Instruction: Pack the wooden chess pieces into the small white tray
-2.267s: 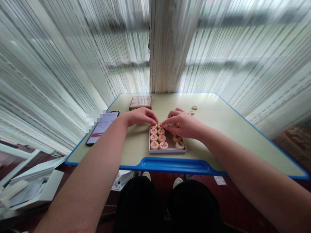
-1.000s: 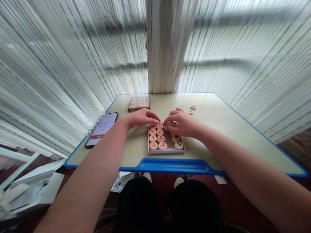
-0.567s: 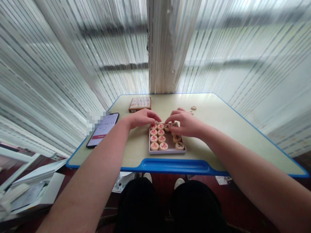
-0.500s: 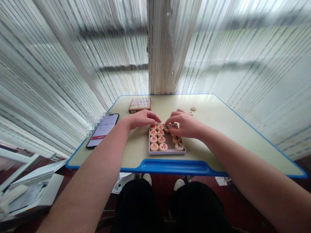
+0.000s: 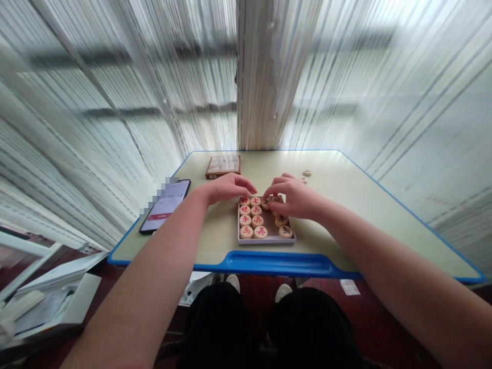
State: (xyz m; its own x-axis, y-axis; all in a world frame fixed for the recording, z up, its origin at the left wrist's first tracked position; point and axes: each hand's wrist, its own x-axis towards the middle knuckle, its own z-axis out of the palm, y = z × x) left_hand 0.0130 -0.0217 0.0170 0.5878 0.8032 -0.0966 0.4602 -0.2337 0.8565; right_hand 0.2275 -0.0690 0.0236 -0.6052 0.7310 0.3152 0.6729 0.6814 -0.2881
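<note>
Head view, looking down over a pale, smooth tabletop (image 5: pixel 346 205) edged in blue plastic with a moulded groove along the near rim. Near its middle, a shallow rectangular tray (image 5: pixel 266 240) with thin light walls and a grey floor, packed with round wooden discs (image 5: pixel 250 220), flat and pale, each stamped with a red or dark character; two neat columns at the tray's left side, looser discs at its right. Left hand (image 5: pixel 226 187) at the tray's far left corner, palm down, fingers stretched and close together, tips just at the far-row discs; not clear whether pinching anything. Right hand (image 5: pixel 294 197) over the tray's far right part, knuckles raised, thumb and forefinger curled together around a dark-marked disc (image 5: pixel 275 200) in the far row. Both forearms bare, angled in from the near corners toward the tray. Beyond the tray to the right, two loose discs (image 5: pixel 306 172) lying flat on the tabletop. Beyond the tray to the left, a flat brown-edged box (image 5: pixel 223 165) with a printed top. Further left of the tray, a dark slim phone (image 5: pixel 166 205), screen lit. Behind everything, ribbed translucent sheeting.
</note>
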